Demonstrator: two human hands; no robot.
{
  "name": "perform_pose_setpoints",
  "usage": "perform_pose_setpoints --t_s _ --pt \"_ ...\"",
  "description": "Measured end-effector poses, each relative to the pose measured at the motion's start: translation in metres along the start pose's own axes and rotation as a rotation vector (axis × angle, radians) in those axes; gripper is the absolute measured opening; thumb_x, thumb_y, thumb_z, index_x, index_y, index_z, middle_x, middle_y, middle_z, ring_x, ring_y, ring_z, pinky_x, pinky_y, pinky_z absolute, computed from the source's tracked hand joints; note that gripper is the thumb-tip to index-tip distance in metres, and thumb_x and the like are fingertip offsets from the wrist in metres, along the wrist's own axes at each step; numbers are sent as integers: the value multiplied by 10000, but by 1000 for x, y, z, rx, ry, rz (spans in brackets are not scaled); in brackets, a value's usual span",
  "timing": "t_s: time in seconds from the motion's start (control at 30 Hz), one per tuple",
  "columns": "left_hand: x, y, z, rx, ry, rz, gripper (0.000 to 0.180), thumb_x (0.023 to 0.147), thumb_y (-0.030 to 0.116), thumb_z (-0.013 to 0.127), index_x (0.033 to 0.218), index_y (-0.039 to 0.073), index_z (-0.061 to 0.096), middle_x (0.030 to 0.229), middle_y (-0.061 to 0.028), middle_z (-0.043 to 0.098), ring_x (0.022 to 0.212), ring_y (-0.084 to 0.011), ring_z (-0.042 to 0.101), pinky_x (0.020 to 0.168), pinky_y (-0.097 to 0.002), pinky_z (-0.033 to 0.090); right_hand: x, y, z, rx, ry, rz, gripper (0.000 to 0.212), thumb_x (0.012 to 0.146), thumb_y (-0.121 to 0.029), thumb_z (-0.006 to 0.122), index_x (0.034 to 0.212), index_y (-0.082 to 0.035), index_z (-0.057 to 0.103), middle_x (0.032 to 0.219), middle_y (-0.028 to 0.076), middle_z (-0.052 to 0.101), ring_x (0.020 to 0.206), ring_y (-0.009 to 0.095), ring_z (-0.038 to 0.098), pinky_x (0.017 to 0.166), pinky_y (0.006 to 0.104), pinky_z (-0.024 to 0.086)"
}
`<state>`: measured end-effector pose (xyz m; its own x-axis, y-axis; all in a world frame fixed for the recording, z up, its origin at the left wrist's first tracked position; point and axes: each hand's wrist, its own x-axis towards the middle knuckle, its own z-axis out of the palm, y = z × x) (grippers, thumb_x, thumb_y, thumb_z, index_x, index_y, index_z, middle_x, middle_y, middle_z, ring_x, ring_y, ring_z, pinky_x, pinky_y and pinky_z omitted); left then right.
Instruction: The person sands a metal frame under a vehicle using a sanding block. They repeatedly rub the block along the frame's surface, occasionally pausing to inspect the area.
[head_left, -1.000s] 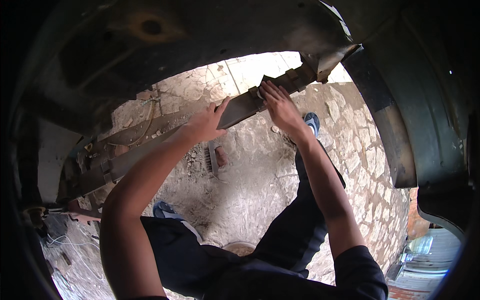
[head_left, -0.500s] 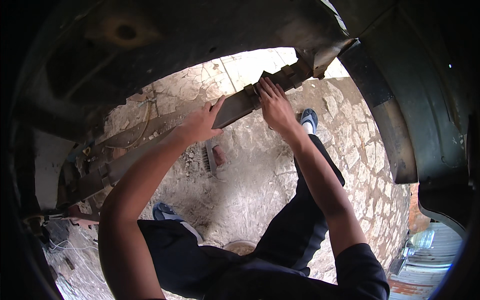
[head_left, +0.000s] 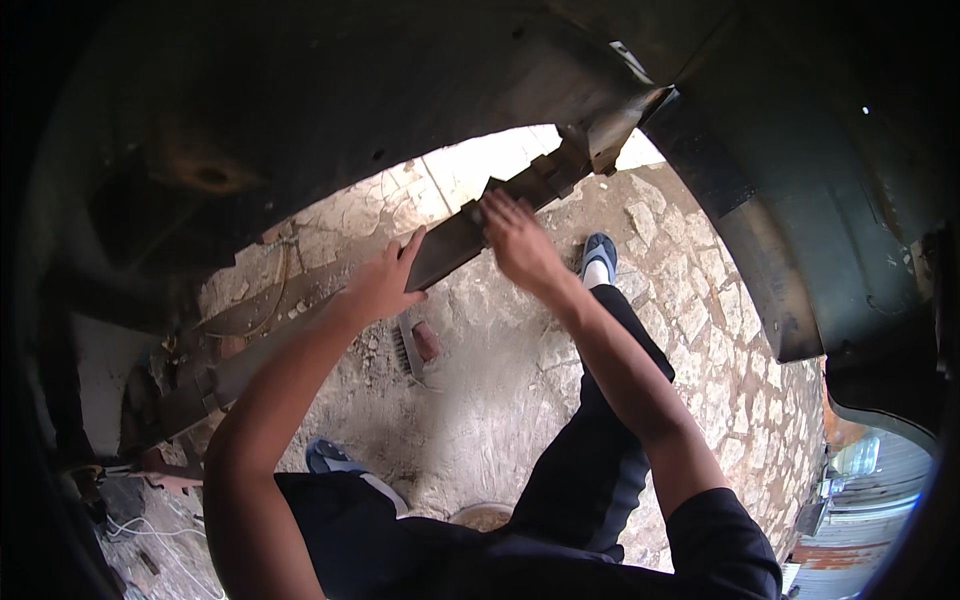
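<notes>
A long dark metal bar with raised bands, like a leaf spring (head_left: pixel 447 254), runs slantwise beneath a dark vehicle body. My left hand (head_left: pixel 375 287) lies across it, thumb toward the near edge and forefinger stretched toward the far edge; its other fingers are mostly hidden. Farther right along the bar, my right hand (head_left: pixel 520 243) rests flat beside a raised band, with fingers extended and blurred. I see nothing held in it, though its palm side is hidden. On the ground below lies a brush (head_left: pixel 408 345) with dark bristles, next to a reddish block (head_left: pixel 426 342).
The dark vehicle panel (head_left: pixel 330 120) arches overhead, and a curved panel (head_left: pixel 790 190) hangs on the right. A bracket (head_left: pixel 607 140) meets the bar's right end. White cable (head_left: pixel 150 530) lies at lower left. A round container (head_left: pixel 482 516) sits between my legs on stony ground.
The whole view has shifted, so the bar and both hands appear lower and farther left. Both hands keep about the same places on the bar. My right fingers are now blurred.
</notes>
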<state>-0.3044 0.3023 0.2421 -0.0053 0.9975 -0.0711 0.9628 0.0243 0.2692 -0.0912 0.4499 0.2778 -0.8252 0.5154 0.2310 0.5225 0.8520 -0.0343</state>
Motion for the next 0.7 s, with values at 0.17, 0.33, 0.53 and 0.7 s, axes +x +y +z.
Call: perform_pose_setpoints --t_s 0.17,0.33,0.53,0.7 --pt "2 0 -2 -31 -5 -6 1106 829 384 770 1606 157 16 1278 -284 498 1111 -472 579 933 -505 509 3 18 -15 111 102 -6 448 1039 -201 423 1451 -34 472 1530 163 443 1469 305 339 1228 458 241" --pt "2 4 -7 -62 -30 -12 1108 834 373 768 1605 157 2 1285 -291 488 1115 -475 576 943 -509 504 -4 2 -6 106 86 -50 445 1018 -170 451 1430 -2 483 1509 175 464 1454 314 363 1215 463 266" --pt "2 0 -3 -21 -20 14 1132 839 430 760 1603 153 -28 1316 -286 480 1128 -449 592 937 -490 528 -7 7 0 -17 89 8 453 1011 -161 444 1428 12 480 1537 178 427 1471 305 336 1223 473 237" --pt "1 0 -5 -11 -30 2 1129 841 434 758 1603 151 -26 1295 -288 493 1127 -450 591 940 -492 526 -2 20 -4 104 159 25 473 1004 -181 451 1434 17 474 1538 177 429 1472 309 335 1223 488 219"
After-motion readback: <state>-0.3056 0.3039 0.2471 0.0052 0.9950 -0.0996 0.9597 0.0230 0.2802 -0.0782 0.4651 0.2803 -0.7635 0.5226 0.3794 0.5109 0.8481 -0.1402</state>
